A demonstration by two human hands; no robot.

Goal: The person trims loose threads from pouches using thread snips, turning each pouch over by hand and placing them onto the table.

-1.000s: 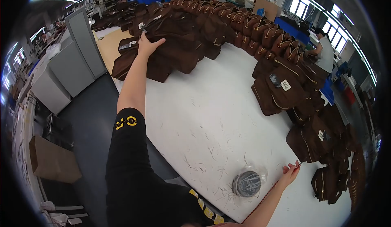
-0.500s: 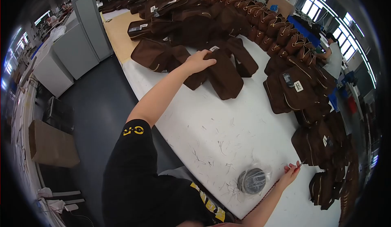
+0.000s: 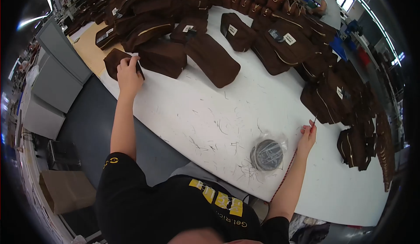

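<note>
My left hand (image 3: 130, 76) is at the near left edge of the pile, its fingers curled on a brown pouch (image 3: 114, 61). A dark flat piece shows beside the fingertips; whether it is a tag or part of the pouch I cannot tell. Several more brown pouches (image 3: 214, 61) lie to its right, some with white labels. Over the right part of the table, my right hand (image 3: 308, 135) holds small thread snips (image 3: 315, 119), blades pointing away from me. A dark red cord (image 3: 285, 174) runs along that forearm.
A round dark object in clear plastic (image 3: 267, 155) sits on the white table (image 3: 197, 117) among loose thread ends. Labelled brown bags (image 3: 284, 43) are stacked at the right. Grey cabinets (image 3: 57, 73) and a cardboard box (image 3: 68, 191) stand at the left. Another person (image 3: 327, 8) works at the far right.
My left hand has left the pouch in the middle and gone to one at the left edge. The middle pouch now lies apart. My right hand still holds the snips; the view has shifted.
</note>
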